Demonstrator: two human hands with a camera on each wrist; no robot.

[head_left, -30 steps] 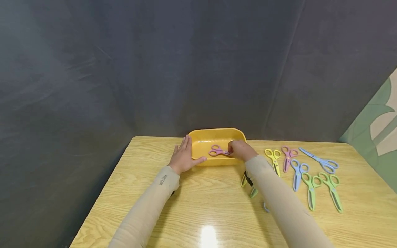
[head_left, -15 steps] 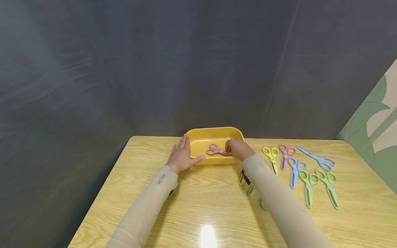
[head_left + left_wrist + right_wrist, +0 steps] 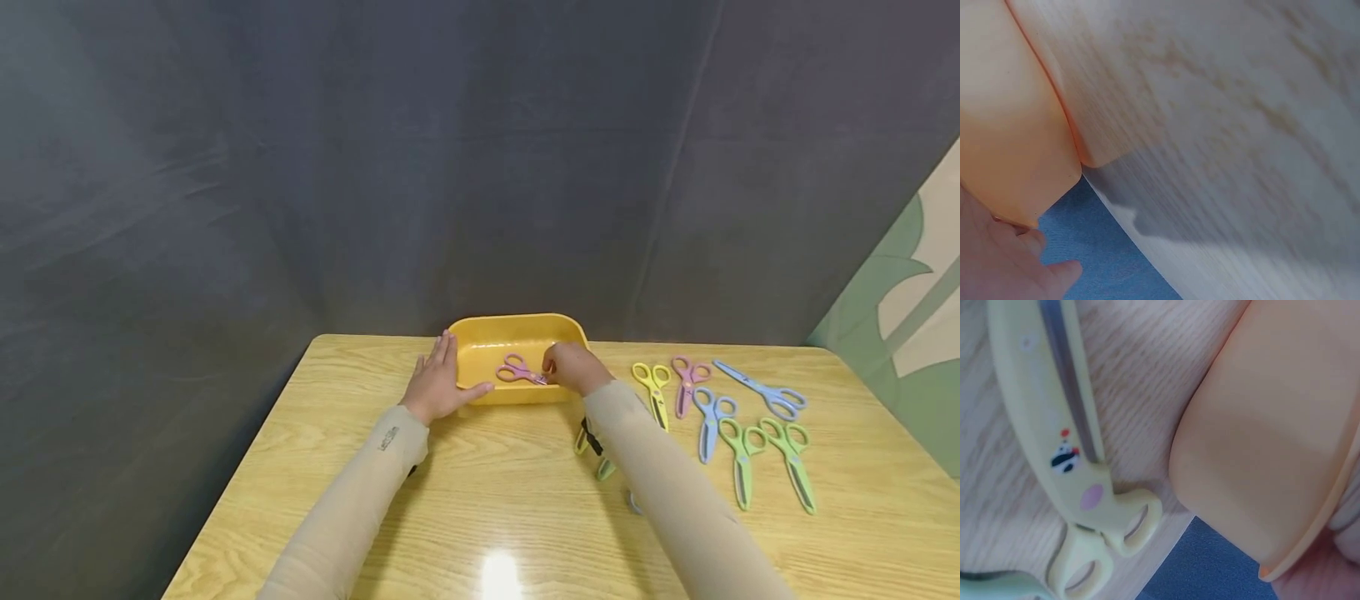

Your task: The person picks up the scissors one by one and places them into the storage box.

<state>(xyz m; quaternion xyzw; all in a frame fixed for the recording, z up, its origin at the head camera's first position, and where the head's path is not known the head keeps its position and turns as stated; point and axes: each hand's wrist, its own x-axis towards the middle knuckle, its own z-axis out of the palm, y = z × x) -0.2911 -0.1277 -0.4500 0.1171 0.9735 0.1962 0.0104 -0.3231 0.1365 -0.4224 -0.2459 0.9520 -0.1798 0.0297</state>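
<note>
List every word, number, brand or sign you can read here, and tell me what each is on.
"Let's Slim": on the left sleeve, small and slightly blurred, so that is my best reading.
Too small to read: marks on the yellow scissors and pink scissors lying on the table.
No other readable text; the right-wrist view shows only a little picture on yellow scissors.

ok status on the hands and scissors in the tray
Left hand against yellow tray. Right hand inside, by pink scissors tips; contact unclear. No obstruction visible.
</note>
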